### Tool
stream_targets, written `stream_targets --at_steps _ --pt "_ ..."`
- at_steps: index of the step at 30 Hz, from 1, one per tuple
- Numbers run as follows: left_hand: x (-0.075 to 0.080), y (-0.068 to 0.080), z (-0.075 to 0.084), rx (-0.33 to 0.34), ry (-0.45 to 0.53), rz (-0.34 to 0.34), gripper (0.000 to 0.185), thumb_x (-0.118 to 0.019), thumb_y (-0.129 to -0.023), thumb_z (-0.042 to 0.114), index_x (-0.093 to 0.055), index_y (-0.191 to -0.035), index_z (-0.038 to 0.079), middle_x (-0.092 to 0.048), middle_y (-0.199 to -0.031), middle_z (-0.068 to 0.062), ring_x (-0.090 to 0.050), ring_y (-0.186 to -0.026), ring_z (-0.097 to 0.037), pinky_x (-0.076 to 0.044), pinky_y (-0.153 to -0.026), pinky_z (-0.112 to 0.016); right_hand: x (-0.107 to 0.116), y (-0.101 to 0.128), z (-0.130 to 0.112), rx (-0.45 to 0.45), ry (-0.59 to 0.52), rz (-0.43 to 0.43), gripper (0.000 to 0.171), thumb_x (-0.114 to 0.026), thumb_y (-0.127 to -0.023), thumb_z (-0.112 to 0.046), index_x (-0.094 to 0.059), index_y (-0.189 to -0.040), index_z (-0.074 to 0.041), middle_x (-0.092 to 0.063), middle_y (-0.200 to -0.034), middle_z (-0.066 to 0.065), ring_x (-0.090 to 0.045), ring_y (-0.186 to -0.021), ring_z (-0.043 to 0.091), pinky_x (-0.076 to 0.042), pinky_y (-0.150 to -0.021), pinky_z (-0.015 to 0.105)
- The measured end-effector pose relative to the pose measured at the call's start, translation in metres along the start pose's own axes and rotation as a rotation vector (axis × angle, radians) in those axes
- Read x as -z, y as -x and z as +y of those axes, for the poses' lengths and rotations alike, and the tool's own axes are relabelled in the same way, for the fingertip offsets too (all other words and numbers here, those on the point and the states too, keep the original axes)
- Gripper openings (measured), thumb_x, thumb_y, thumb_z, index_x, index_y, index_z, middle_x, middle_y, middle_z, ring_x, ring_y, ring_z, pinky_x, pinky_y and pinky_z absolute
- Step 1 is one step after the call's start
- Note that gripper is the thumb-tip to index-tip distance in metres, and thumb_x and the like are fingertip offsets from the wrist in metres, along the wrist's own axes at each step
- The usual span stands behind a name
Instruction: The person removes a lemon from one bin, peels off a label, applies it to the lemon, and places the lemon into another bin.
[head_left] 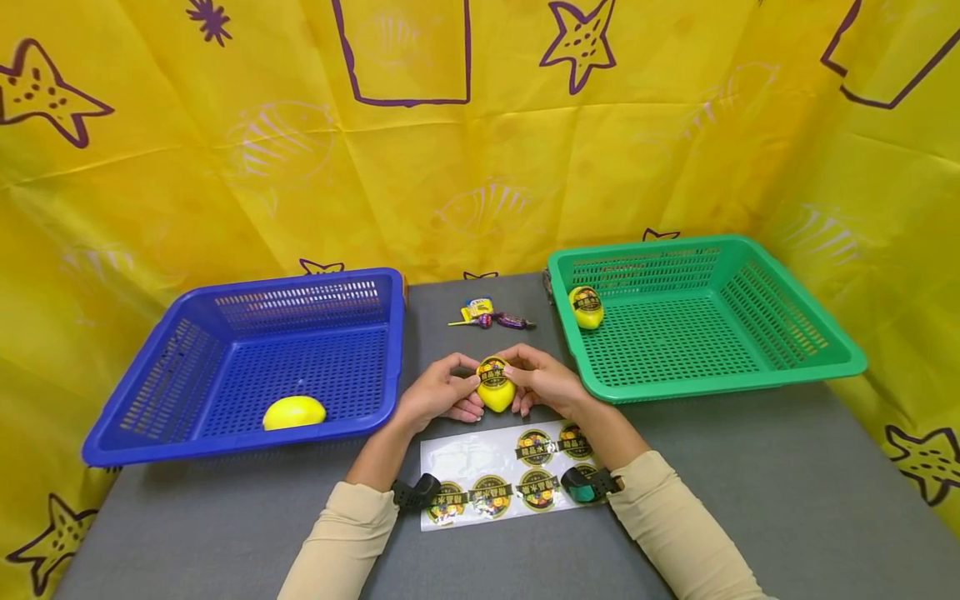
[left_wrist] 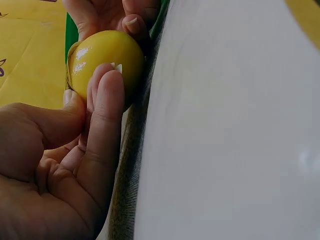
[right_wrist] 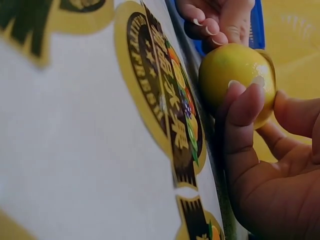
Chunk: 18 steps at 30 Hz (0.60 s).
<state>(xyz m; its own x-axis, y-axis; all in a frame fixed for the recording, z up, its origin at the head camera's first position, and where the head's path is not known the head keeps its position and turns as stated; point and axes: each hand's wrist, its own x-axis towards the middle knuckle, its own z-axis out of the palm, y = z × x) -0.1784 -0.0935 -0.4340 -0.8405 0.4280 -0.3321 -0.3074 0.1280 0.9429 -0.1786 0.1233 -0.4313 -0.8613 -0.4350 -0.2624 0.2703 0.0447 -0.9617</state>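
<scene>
Between both hands, above the grey table, is a yellow lemon [head_left: 497, 402] with a round black-and-gold fruit sticker [head_left: 492, 372] on its upper face. My left hand [head_left: 442, 389] holds the lemon's left side, its thumb at the sticker's edge. From the right, my right hand [head_left: 546, 380] grips the same lemon, thumb on the sticker's other edge. Both wrist views show the lemon's plain yellow underside [left_wrist: 117, 47] [right_wrist: 227, 65], with fingertips against it. Just below the hands lies a white sticker sheet [head_left: 465, 457] bearing several round fruit stickers [head_left: 491, 495]; the right forearm partly covers it.
A blue basket [head_left: 247, 446] at left contains a plain lemon [head_left: 294, 412]. The green basket [head_left: 720, 385] at right contains a stickered lemon [head_left: 588, 315]. Wrapped sweets and a lollipop [head_left: 485, 320] lie between the baskets. A yellow patterned cloth [head_left: 465, 150] hangs behind.
</scene>
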Motion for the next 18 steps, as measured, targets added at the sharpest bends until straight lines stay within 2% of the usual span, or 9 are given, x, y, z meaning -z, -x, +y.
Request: stream_targets --at_steps 4,7,10,12,13,16,18 --pt "0.003 0.000 0.001 0.006 0.006 -0.016 0.032 -0.050 -0.103 0.001 -0.043 -0.134 -0.002 -0.067 -0.079 -0.017 -0.068 -0.064 -0.021 -0.060 -0.063 -0.036 0.001 -0.001 0.002 -0.007 -0.028 -0.011 0.034 -0.042 -0.107 -0.009 -0.045 -0.139 0.001 -0.057 -0.106 0.018 -0.057 -0.059 0.020 -0.050 -0.051 0.026" --pt "0.005 0.001 0.002 -0.004 -0.012 -0.010 0.036 -0.048 -0.103 -0.002 -0.042 -0.138 -0.003 -0.066 -0.081 -0.018 -0.068 -0.066 -0.021 -0.060 -0.064 -0.036 -0.001 -0.003 0.003 0.002 -0.046 -0.013 0.037 -0.036 -0.110 -0.017 -0.043 -0.141 0.001 -0.058 -0.100 0.017 -0.058 -0.060 0.019 -0.051 -0.052 0.027" --pt "0.005 0.002 0.003 -0.016 -0.058 0.014 0.038 -0.050 -0.102 -0.002 -0.045 -0.140 -0.002 -0.065 -0.084 -0.017 -0.067 -0.067 -0.020 -0.059 -0.065 -0.035 -0.004 -0.004 0.001 0.027 0.031 0.011 0.040 -0.037 -0.110 -0.026 -0.044 -0.140 0.000 -0.058 -0.095 0.017 -0.058 -0.060 0.021 -0.051 -0.051 0.029" --pt "0.004 0.003 0.003 -0.029 -0.099 0.031 0.038 -0.052 -0.102 -0.001 -0.047 -0.139 -0.002 -0.065 -0.085 -0.016 -0.066 -0.068 -0.019 -0.059 -0.064 -0.034 -0.008 -0.002 -0.001 0.060 0.183 0.033 0.042 -0.048 -0.107 -0.031 -0.047 -0.138 -0.002 -0.058 -0.098 0.016 -0.058 -0.062 0.021 -0.051 -0.051 0.031" --pt "0.004 0.003 0.004 -0.037 -0.122 0.037 0.038 -0.053 -0.101 -0.001 -0.048 -0.139 -0.002 -0.066 -0.085 -0.016 -0.066 -0.068 -0.018 -0.059 -0.063 -0.034 -0.010 -0.001 -0.003 0.087 0.293 0.045 0.046 -0.055 -0.104 -0.033 -0.048 -0.138 -0.002 -0.058 -0.100 0.016 -0.058 -0.066 0.022 -0.051 -0.053 0.032" --pt "0.002 0.004 0.004 -0.060 -0.172 0.045 0.039 -0.054 -0.099 -0.005 -0.051 -0.137 -0.002 -0.066 -0.086 -0.014 -0.065 -0.068 -0.018 -0.058 -0.060 -0.033 -0.019 0.003 -0.008 0.170 0.655 0.116 0.069 -0.075 -0.090 -0.040 -0.048 -0.141 -0.003 -0.057 -0.115 0.017 -0.060 -0.084 0.025 -0.054 -0.068 0.039" --pt "0.001 0.004 0.004 -0.072 -0.188 0.046 0.041 -0.053 -0.097 -0.008 -0.051 -0.137 -0.002 -0.066 -0.085 -0.013 -0.065 -0.067 -0.018 -0.058 -0.059 -0.032 -0.026 0.006 -0.011 0.224 0.853 0.169 0.083 -0.082 -0.082 -0.042 -0.045 -0.145 -0.003 -0.054 -0.125 0.019 -0.060 -0.096 0.028 -0.052 -0.079 0.044"
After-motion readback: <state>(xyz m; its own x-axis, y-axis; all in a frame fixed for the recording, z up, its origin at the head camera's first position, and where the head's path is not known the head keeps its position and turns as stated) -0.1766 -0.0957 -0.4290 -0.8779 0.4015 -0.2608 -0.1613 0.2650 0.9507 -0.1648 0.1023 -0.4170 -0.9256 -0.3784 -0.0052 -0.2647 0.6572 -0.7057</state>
